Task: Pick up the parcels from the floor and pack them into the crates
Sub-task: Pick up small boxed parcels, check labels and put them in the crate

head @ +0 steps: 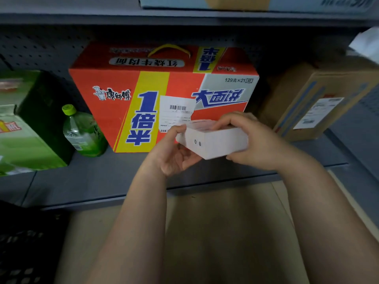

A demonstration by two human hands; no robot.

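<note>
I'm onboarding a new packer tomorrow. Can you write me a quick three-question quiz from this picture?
1. True or false: the left hand and the right hand both hold the white box.
2. What stands just left of the red carton on the shelf? A) green bottle B) tape roll C) scissors
3. Fill in: the brown box sits to the red carton's ____.
Key: 1 true; 2 A; 3 right.
</note>
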